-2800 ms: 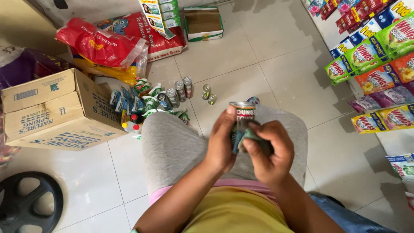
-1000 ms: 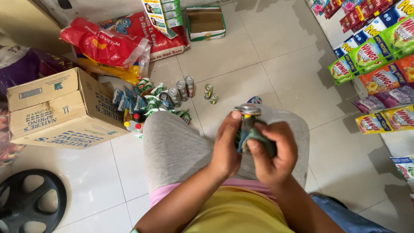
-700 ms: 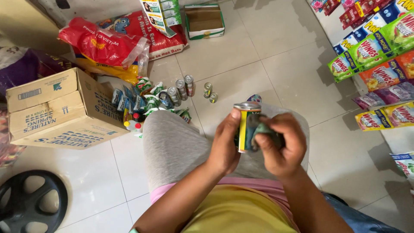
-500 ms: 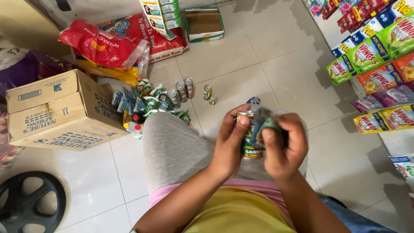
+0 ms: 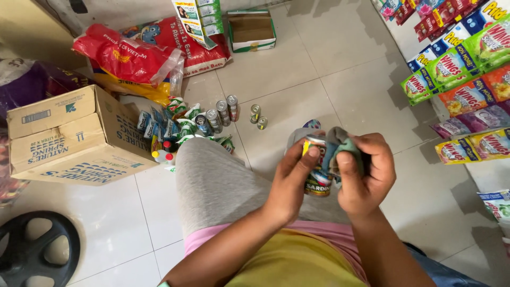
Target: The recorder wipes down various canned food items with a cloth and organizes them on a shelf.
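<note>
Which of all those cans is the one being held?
The can over the lap, gripped by the left hand while the right hand presses a cloth on it; the other cans stand on the floor.

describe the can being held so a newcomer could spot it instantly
Start at the grey-trousered lap mid-frame; both hands meet above it. The can sits in the left hand, while the right hand presses a cloth against it. Every other can stands on the floor.

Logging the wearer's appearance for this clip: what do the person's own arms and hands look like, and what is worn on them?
Both forearms are bare, with no sleeves reaching them. The left hand and right hand wear no gloves; no rings, watch or bracelet show. Nails look short and unpainted.
</note>
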